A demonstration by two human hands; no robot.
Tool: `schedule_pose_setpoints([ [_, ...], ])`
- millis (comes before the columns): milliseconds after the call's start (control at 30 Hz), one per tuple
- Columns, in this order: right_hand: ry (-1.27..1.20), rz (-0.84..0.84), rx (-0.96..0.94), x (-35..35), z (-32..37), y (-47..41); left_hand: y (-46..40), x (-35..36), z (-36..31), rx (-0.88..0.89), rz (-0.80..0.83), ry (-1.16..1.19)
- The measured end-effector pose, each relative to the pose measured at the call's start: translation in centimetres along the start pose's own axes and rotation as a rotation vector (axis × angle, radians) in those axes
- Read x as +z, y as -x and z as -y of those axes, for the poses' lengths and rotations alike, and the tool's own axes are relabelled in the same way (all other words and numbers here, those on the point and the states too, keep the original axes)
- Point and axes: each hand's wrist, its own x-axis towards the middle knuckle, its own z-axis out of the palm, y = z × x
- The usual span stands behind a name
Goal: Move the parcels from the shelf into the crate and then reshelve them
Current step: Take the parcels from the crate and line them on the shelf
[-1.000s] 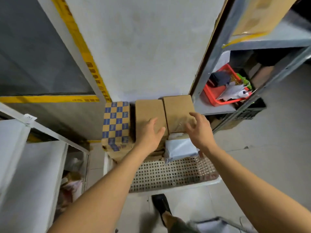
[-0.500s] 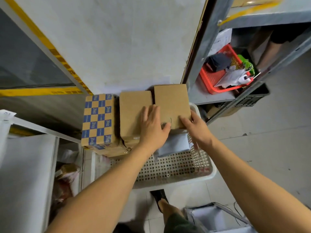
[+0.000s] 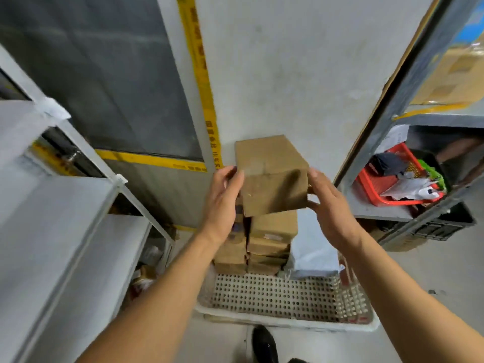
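Both hands hold one plain brown cardboard box (image 3: 271, 176) up in the air, above the far end of the white perforated crate (image 3: 285, 317) that sits on the floor. The left hand (image 3: 222, 203) lies against the box's left side with its fingers curled round the near left edge, thumb toward the top. The right hand (image 3: 331, 205) presses on the box's right side, fingers bent round the lower right corner, so the box is clamped between the two palms and tilted slightly, its top face turned toward the camera. Directly below it, more brown boxes (image 3: 269, 239) stand stacked in the far part of the crate, in two columns close together; a box with blue print on it shows partly behind the left wrist. To the right of the stack, inside the crate, lies a pale blue-white soft parcel (image 3: 313, 248). The near part of the crate shows its bare holed floor. On the left stands a grey metal shelf (image 3: 65, 218); on the right another grey rack (image 3: 379, 205) carries a red basket (image 3: 377, 188) of mixed items. A dark shoe (image 3: 264, 345) shows at the near edge.
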Motion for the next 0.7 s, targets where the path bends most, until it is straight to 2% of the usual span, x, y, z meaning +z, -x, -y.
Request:
schedule_pose_setpoints([
  [67,0.003,0.112,-0.089,3.9,2.1,0.5,0.9,-4.8,-2.2,0.040,-0.104,0.053],
  [167,0.190,0.291,-0.231,10.1,4.8,1.4,3.0,-12.2,-5.3,0.092,-0.203,0.128],
  [233,0.353,0.321,-0.381,14.7,6.2,1.9,4.9,-16.8,-7.3,0.114,-0.279,0.161],
  [300,0.414,0.382,-0.477,19.5,7.4,2.5,7.2,-21.1,-9.0,0.119,-0.352,0.198],
  [433,0.464,0.437,-0.533,29.4,10.4,6.0,13.1,-29.2,-10.9,0.170,-0.421,0.178],
  [567,0.356,0.506,-0.553,39.0,12.2,10.5,19.8,-36.2,-12.0,0.311,-0.486,0.031],
  [700,0.204,0.666,-0.561,47.9,13.1,15.2,26.1,-42.9,-12.8,0.361,-0.634,-0.269],
])
